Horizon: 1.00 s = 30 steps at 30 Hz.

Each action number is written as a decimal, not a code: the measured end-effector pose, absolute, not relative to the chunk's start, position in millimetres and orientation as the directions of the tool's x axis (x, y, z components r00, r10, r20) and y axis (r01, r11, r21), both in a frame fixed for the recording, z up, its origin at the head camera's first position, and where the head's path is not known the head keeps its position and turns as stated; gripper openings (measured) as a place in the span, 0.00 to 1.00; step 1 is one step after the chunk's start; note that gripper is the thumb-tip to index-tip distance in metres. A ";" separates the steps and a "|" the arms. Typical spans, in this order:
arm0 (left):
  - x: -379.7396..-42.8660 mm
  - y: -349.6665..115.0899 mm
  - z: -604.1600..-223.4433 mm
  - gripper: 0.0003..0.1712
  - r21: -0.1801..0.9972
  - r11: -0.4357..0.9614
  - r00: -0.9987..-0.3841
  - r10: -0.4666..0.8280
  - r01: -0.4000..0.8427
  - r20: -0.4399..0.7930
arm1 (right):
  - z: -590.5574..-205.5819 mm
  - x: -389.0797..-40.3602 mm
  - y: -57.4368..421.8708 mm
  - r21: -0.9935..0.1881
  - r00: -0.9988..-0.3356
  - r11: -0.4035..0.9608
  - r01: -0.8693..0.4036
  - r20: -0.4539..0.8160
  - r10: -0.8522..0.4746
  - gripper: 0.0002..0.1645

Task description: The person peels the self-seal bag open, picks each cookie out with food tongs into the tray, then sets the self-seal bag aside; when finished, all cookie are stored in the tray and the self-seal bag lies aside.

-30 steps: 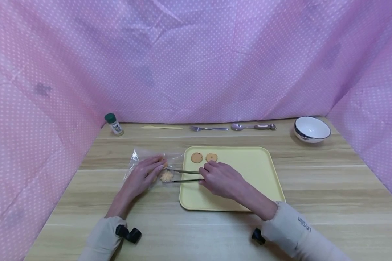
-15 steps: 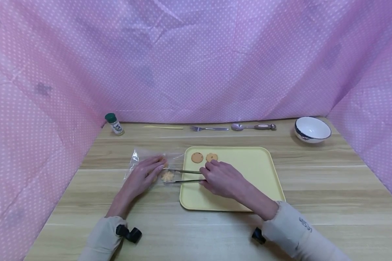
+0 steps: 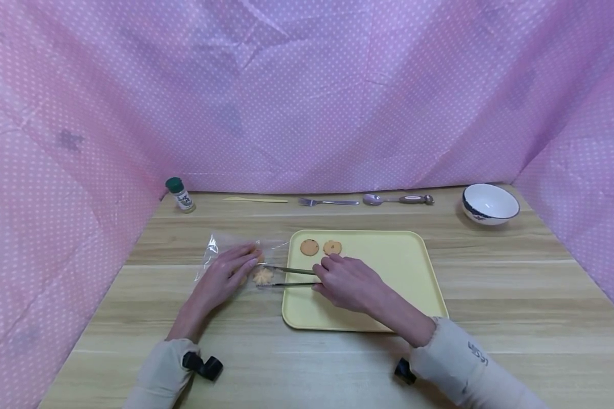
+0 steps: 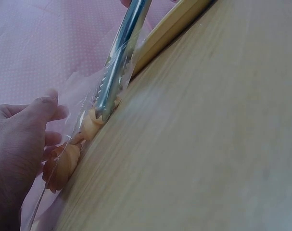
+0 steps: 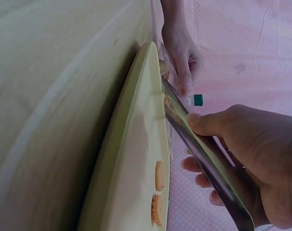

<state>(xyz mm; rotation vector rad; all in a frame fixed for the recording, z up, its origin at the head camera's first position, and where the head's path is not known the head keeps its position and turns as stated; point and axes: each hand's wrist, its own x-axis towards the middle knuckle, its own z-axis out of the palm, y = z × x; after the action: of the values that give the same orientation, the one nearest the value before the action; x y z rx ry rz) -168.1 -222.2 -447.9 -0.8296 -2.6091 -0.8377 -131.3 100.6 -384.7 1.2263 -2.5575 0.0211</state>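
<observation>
My left hand holds the clear plastic bag, which lies left of the tray with several cookies inside. My right hand grips metal tongs over the pale yellow tray. The toothed tips of the tongs reach into the bag, one on each side of a flower-shaped cookie. In the left wrist view, the tips of the tongs are by a cookie under the film. A round cookie and a flower-shaped one lie at the tray's far left.
Behind the tray lie a yellow knife, a fork and a spoon in a row. A green-capped shaker stands at back left, a white bowl at back right. Pink dotted cloth closes off the back.
The tongs have shifted very slightly right, and the cookie between their tips has moved slightly with them. The left hand has stayed on the bag.
</observation>
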 end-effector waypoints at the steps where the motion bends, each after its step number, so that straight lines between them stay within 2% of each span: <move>1: -168.1 -222.2 -448.0 0.17 0.444 0.667 -0.797 0.437 0.598 0.417 | -384.8 -131.3 100.7 0.120 -0.587 0.633 -0.764 0.277 -0.761 0.15; 13: -167.1 -222.8 -448.4 0.18 0.460 0.673 -0.812 0.426 0.579 0.398 | -386.7 -131.8 103.0 0.143 -0.556 0.617 -0.774 0.312 -0.770 0.15; 30: -168.6 -222.7 -449.6 0.17 0.455 0.660 -0.797 0.430 0.599 0.425 | -388.3 -133.7 119.7 0.151 -0.546 0.616 -0.774 0.334 -0.768 0.17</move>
<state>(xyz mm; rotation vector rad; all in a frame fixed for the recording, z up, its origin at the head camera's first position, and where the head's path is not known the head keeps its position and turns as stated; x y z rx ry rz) -168.6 -222.7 -449.6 -0.8249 -2.5977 -0.8590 -133.7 119.7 -388.3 1.2345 -2.4759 0.0203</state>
